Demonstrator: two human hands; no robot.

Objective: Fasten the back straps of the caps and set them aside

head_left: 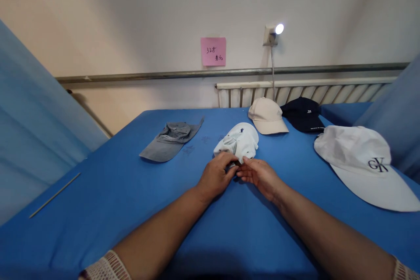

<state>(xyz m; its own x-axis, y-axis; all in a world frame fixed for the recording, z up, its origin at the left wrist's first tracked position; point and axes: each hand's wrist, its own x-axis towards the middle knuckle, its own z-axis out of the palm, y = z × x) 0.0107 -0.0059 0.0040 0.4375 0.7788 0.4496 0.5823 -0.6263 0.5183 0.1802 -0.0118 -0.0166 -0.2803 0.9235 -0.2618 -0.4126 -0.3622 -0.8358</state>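
Note:
A small white cap (239, 141) with a dark logo lies crumpled in the middle of the blue-covered table (131, 192). My left hand (216, 175) has its fingers curled onto the cap's near edge. My right hand (259, 176) meets it from the right, fingertips pinched at the same edge. What sits between the fingertips is hidden.
A grey cap (170, 141) lies upside down to the left. A beige cap (266, 116) and a dark navy cap (303, 114) sit at the back, and a large white cap (364, 162) at the right. A thin stick (54, 194) lies at far left. A radiator (305, 92) runs behind.

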